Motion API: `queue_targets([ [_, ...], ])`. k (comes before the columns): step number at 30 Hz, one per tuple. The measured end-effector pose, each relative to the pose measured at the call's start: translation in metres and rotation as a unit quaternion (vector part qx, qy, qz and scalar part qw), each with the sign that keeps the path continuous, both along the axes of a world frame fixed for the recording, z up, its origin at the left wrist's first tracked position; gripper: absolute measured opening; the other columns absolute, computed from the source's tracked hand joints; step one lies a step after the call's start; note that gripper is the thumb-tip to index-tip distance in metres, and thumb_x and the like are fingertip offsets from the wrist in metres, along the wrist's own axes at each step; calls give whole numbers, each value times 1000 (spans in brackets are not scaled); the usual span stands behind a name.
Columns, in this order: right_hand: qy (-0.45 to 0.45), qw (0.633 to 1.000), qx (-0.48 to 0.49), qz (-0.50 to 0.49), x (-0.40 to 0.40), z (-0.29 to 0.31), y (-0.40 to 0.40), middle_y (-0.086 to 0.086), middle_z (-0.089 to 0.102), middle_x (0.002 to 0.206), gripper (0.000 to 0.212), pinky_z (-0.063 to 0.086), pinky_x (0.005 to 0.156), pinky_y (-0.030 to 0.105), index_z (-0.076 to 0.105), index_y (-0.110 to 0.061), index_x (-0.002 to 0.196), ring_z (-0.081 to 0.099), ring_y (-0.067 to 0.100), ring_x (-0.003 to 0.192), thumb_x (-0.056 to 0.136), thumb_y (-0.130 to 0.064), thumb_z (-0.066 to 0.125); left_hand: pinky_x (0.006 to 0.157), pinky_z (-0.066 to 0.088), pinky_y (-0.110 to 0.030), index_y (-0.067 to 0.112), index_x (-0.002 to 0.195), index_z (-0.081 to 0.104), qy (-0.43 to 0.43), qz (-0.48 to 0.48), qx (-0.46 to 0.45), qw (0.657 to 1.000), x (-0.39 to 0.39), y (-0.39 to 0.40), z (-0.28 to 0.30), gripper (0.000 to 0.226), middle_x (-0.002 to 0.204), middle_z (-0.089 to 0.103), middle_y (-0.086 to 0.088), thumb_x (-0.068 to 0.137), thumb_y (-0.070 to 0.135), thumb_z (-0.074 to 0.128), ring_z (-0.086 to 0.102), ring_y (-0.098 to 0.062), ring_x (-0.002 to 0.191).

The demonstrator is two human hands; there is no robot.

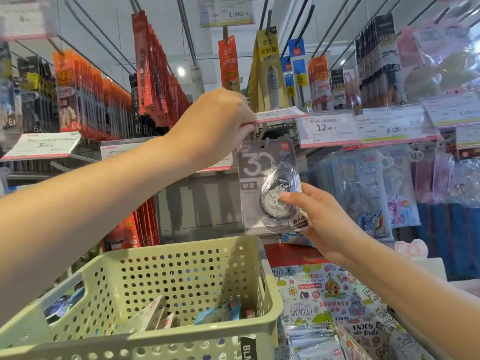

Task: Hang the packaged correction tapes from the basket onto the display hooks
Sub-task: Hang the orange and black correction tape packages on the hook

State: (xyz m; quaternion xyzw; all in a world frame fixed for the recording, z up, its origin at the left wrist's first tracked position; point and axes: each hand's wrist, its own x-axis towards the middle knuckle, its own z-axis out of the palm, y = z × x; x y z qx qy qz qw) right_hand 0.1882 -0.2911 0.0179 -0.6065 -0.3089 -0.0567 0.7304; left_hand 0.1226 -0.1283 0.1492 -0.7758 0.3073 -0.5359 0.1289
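Observation:
My right hand (315, 213) grips a grey packaged correction tape (261, 178) by its lower right corner, thumb on the clear blister. The pack's top hole sits at the tip of a display hook (262, 132). My left hand (220, 120) pinches the hook's price tag flap (279, 114) and holds it lifted up above the pack. Below stands the pale green perforated basket (181, 258), with several more packaged items (218, 313) lying at its bottom.
Rows of hanging pen and refill packs (153, 74) fill the hooks to the left and above. Price labels (327, 128) line the rail at right, with clear pouches (363, 188) hanging below. Printed notebooks (330, 300) lie to the right of the basket.

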Motion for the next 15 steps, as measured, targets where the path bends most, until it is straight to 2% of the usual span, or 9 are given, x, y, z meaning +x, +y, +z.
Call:
queue_targets([
  [2,6,1000,-3,1,5,0,-1,19,68,109,24,50,76,29,65,-10,108,63,18,86,88,-21,60,77,54,-42,1,87,75,1,-2,-3,1000,0,0,0,22,83,71,-15,90,10,55,66,-29,79],
  [4,11,1000,-5,10,9,0,-1,10,72,101,23,53,67,21,65,-11,108,67,12,79,88,-20,59,77,54,-41,1,88,75,0,-4,-2,1000,1,1,0,22,83,71,-15,90,10,55,66,-29,79],
  [9,24,999,-23,4,21,1,4,5,71,94,26,49,55,18,64,-8,111,66,7,70,88,-20,60,76,55,-42,1,87,75,-1,-5,3,1000,1,1,-2,21,82,70,-16,90,10,57,66,-28,78],
  [12,34,999,-34,-7,31,3,8,3,73,96,25,49,59,20,63,-12,111,66,9,74,87,-21,61,75,55,-43,1,87,75,0,-1,8,1000,2,1,-2,21,82,70,-15,90,11,56,66,-28,79],
  [15,33,999,-39,-10,40,6,12,-1,70,86,21,48,61,19,63,-14,109,64,8,71,88,-18,61,75,54,-44,0,88,75,0,-2,11,1000,2,1,-2,21,83,70,-16,90,11,57,65,-28,79],
])
